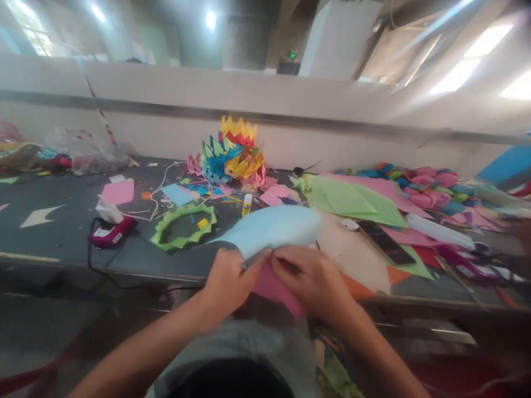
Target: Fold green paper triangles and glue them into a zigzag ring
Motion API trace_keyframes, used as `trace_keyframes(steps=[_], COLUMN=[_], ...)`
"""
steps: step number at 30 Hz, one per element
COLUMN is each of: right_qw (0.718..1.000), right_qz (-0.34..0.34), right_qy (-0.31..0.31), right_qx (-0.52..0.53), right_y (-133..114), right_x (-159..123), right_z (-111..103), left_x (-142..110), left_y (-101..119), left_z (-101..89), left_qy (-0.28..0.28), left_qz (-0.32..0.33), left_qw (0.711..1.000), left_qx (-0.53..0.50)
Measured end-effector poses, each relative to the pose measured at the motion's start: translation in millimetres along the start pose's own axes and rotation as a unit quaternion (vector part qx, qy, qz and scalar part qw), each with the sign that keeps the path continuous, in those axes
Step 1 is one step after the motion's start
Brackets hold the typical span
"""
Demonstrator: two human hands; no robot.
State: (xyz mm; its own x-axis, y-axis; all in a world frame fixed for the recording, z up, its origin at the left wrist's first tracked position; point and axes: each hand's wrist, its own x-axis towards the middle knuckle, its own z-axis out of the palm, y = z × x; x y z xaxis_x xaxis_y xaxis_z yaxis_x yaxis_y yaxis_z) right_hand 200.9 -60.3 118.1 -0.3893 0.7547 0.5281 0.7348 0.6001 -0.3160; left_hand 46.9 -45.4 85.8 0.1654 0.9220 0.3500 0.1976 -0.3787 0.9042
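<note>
A light blue sheet of paper point(277, 225) bulges in a curve above the table's front edge. My left hand point(230, 276) grips its lower edge, thumb pointing right. My right hand point(309, 273) pinches the same edge, the fingertips of both hands meeting near the middle. Below them a pink sheet of paper point(276, 290) shows between the hands; whether it is held too I cannot tell. Left of the blue sheet lies a green zigzag paper ring point(182, 226). A glue stick point(247, 205) stands upright just behind the sheet.
Folded paper crowns point(236, 152) are piled by the wall. Green paper sheets point(344, 196), a phone point(385, 243) and a white strip-shaped object point(440, 232) lie to the right. A purple power socket point(112, 231) with a cable sits on the left. Paper scraps cover the dark table point(53, 235).
</note>
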Motion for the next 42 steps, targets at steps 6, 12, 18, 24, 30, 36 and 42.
trace_keyframes(steps=[6, 12, 18, 24, 30, 36, 42], right_qw=[0.984, 0.969, 0.966, 0.981, 0.983, 0.962, 0.874], right_qz=[-0.077, -0.109, -0.104, -0.06, 0.074, 0.236, 0.463], right_qy=[0.092, 0.123, 0.147, 0.178, 0.124, 0.071, -0.14], right_qx=[-0.129, -0.184, -0.185, -0.053, 0.113, 0.118, -0.035], right_y=[-5, -9, -9, -6, 2, 36, 102], right_x=[-4, -5, -10, -11, -31, -81, -178], right_z=[6, 9, 14, 17, 6, -26, -41], left_x=[-2, -4, -4, -2, 1, -1, -6], left_y=[0, -4, -1, 7, -4, -17, -17], left_z=[4.1, 7.7, 6.8, 3.9, 4.2, 1.2, -1.7], left_qy=[-0.012, 0.007, 0.018, 0.023, 0.038, 0.055, 0.026], left_qz=[0.02, 0.003, -0.048, -0.08, -0.088, -0.115, -0.128], left_qw=[0.999, 1.0, 0.997, 0.988, 0.976, 0.965, 0.97], left_qx=[0.027, -0.009, -0.065, -0.131, -0.196, -0.23, -0.203])
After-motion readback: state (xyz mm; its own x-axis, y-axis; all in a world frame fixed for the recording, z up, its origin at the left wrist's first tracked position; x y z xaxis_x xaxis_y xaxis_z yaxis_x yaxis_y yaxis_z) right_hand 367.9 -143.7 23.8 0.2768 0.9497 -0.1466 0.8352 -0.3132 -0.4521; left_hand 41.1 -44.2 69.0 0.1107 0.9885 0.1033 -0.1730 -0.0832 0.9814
